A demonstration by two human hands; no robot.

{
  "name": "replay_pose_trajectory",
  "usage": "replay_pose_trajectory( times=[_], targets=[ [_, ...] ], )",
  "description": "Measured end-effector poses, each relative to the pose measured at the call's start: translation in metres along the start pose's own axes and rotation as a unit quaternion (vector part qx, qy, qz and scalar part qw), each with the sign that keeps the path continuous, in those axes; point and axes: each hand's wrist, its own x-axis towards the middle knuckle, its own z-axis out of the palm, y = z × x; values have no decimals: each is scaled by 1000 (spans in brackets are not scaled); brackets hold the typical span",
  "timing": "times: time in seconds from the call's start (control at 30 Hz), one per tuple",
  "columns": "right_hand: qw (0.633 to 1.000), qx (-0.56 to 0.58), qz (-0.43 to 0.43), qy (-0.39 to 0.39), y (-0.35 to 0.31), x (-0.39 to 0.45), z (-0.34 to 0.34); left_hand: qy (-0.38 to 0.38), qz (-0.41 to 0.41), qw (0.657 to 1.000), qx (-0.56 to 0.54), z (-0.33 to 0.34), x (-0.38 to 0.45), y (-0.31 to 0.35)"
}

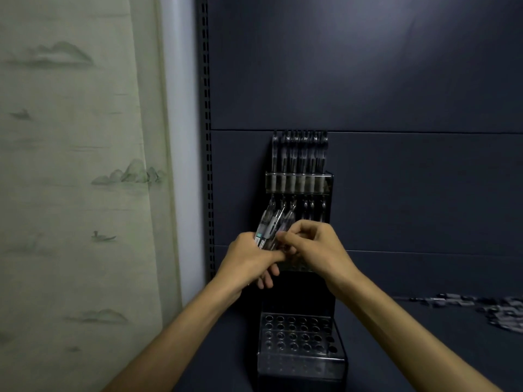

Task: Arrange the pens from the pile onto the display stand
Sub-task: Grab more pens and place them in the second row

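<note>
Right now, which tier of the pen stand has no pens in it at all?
The bottom tier, nearest the camera: all its round holes show empty. The top tier holds a full row of pens, and the middle one, behind the hands, has some standing.

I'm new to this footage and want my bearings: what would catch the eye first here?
Two bare hands meet at the centre: the left hand grips a bundle of pens while the right hand pinches at them. Behind them a black display stand leans on the dark wall, its top row full and its bottom tray of holes empty. A loose pile of pens lies far right.
</note>
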Motion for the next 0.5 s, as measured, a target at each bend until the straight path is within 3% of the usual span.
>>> replay_pose_trajectory(
  times=[0.33, 0.5],
  targets=[
    [994, 99, 33, 16, 1, -2, -5, 14, 4, 999, 51, 1, -5, 0],
    [981, 171, 20, 88, -6, 9, -17, 24, 12, 998, 62, -2, -4, -1]
  ],
)
